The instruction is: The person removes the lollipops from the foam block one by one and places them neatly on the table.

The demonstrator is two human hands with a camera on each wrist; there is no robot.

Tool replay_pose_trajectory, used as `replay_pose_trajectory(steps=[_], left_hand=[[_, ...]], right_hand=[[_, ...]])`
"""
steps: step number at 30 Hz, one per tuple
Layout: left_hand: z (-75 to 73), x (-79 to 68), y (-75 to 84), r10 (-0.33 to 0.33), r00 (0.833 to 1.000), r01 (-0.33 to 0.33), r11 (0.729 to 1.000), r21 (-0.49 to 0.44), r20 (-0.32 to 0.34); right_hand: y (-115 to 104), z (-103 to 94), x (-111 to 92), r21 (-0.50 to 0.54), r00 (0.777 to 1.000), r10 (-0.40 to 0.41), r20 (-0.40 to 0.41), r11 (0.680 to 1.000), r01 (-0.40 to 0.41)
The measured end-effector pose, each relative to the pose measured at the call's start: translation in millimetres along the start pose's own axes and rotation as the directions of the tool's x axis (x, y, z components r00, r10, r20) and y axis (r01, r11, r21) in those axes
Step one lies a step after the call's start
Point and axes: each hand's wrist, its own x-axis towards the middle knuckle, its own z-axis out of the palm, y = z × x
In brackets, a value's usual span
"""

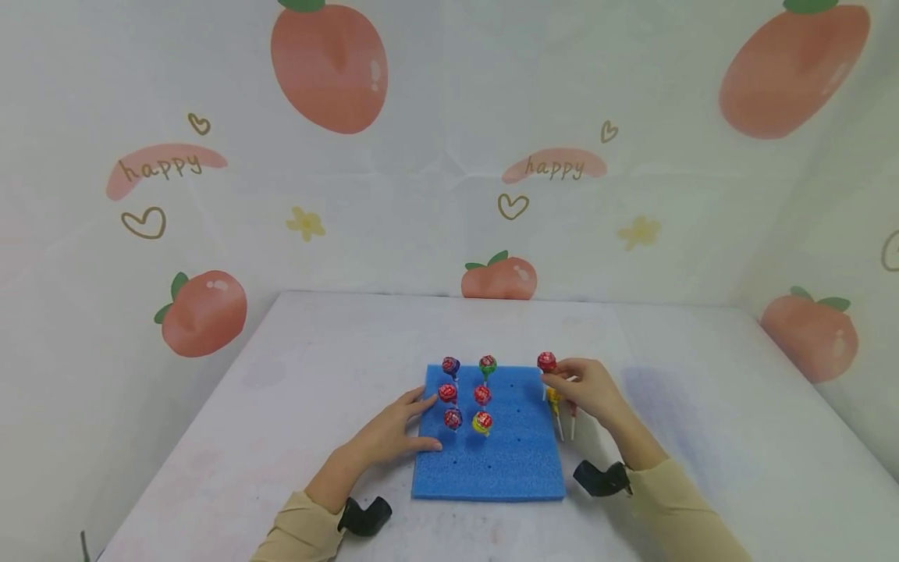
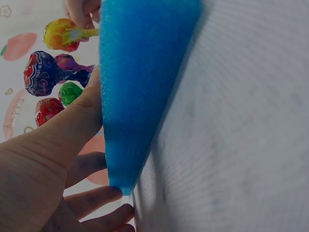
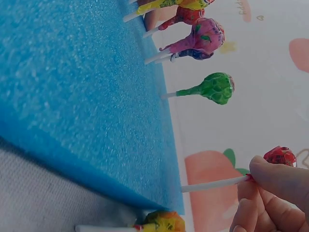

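The tabletop [image 1: 337, 336] is pale and whitish, kinda woven-looking up close, faintly pinkish and bluish in spots. There's a rectangular bright-blue foam board [image 1: 520, 472] lying on it. Just off the board's right edge: a round yellow-wrapped lollipop [image 1: 553, 396], plus a white-stick lollipop [image 1: 573, 423] beside it, head mostly hidden.
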Motion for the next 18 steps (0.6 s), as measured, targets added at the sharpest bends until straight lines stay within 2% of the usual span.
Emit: replay_pose_trajectory(steps=[5, 18], left_hand=[[0.3, -0.2, 0.4, -0.007, 1.000, 0.007, 1.000, -0.002, -0.001], [0.0, -0.7, 0.6, -0.001, 1.000, 0.001, 1.000, -0.008, -0.007]], right_hand=[[6, -3.4, -2, 0.002, 0.999, 0.032, 0.002, 0.999, -0.032], [23, -11.9, -12, -0.044, 0.999, 0.031, -0.037, 0.999, -0.033]])
